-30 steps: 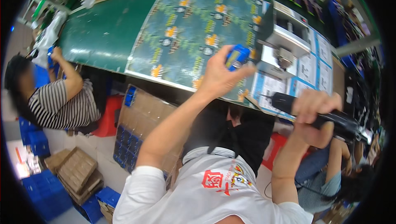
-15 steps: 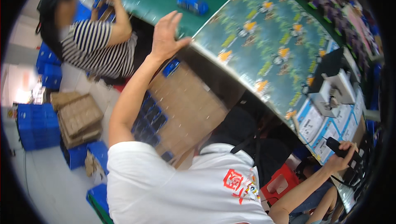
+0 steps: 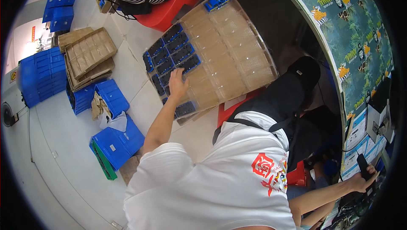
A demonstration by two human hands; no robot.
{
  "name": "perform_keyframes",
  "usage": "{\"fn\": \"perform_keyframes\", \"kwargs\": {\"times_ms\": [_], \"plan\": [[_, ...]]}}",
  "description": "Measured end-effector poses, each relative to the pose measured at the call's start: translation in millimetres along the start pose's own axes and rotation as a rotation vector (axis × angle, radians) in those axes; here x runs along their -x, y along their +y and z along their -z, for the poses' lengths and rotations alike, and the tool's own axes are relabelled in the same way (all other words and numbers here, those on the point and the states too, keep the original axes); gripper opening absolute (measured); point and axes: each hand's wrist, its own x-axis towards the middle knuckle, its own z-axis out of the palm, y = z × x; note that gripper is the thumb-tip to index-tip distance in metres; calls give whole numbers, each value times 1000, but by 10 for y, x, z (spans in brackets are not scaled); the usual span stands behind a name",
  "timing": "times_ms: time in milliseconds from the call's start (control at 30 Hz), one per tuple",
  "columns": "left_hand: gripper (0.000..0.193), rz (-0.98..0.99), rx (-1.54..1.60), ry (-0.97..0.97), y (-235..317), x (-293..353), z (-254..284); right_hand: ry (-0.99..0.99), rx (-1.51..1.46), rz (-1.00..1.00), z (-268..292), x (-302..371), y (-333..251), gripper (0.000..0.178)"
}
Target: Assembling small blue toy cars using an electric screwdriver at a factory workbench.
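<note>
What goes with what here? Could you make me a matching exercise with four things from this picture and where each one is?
Things:
1. left hand
2. right hand
3. stool
4. crates

Places:
A. on a dark tool, lower right
B. on the floor, far left
C. on the tray of dark parts
D. top, under the striped shirt

Pairs: 1-C, 2-A, 3-D, 4-B
</note>
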Motion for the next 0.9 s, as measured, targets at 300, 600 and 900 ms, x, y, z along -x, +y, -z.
{"fn": "perform_keyframes", "kwargs": {"times_ms": [300, 600, 900], "plan": [[62, 4, -351, -287, -12, -732, -67, 152, -213, -214, -109, 6, -8, 25], [65, 99, -92, -316, 181, -779, 437, 27, -124, -140, 414, 319, 398, 43], [57, 303, 1382, -711, 2326, -639, 1027, 368, -170, -183, -440, 361, -187, 8]]}}
